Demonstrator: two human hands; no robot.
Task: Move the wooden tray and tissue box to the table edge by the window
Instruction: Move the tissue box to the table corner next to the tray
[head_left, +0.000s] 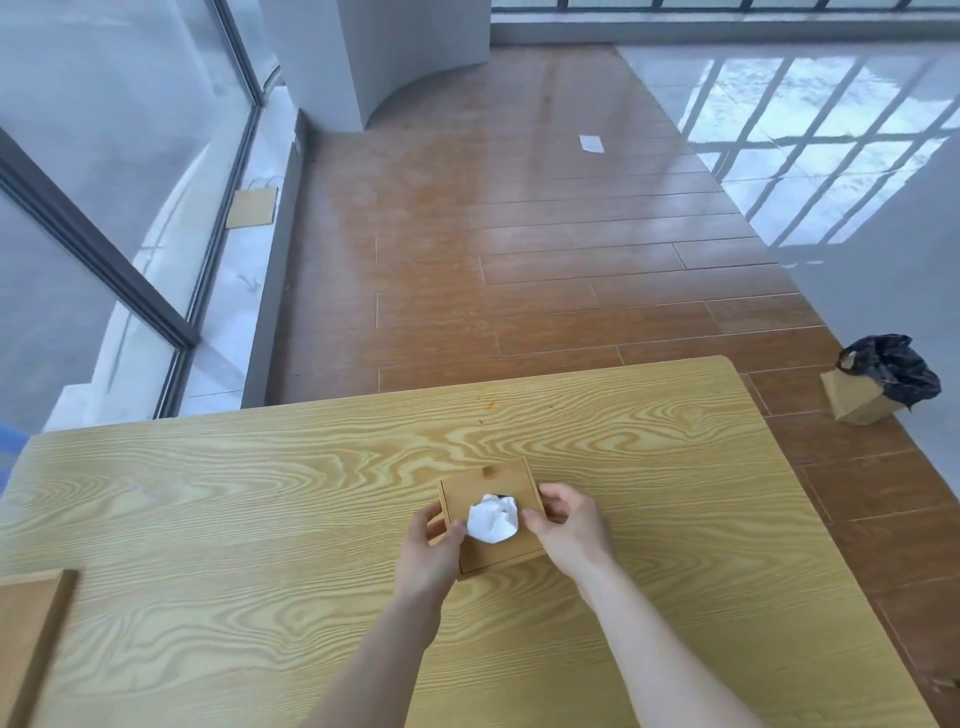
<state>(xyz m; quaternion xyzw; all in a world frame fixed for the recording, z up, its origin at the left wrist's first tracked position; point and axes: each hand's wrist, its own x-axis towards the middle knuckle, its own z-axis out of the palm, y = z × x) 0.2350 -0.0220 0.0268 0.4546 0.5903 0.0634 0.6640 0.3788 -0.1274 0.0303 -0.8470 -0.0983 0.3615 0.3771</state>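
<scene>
Head view: the tissue box (491, 514), a small wooden cube with a white tissue (492, 519) bunched out of its top opening, is seen standing near the middle of the table (260, 519), slightly toward the far edge. It is held from both sides. The left hand (434, 553) is curled round the box's left wall, thumb on the top by the tissue, other fingers wrapped at the side. The right hand (563, 525) is closed on the right wall in the same way, thumb on the top edge. Whether the box is lifted or resting on the table cannot be told.

The window (104, 208) lies to the left and ahead, its dark frame running along the table's left side. The coming move is therefore judged to be a carry to the left, across the open table top. The box is roughly square, so no long axis needs to be minded. Both hands are equally near, one on each flank.

The wooden tray (28, 634) is visible only as a corner at the lower left, close to the window-side edge and well apart from the box. The tray appears already placed, with the box left to follow.
</scene>
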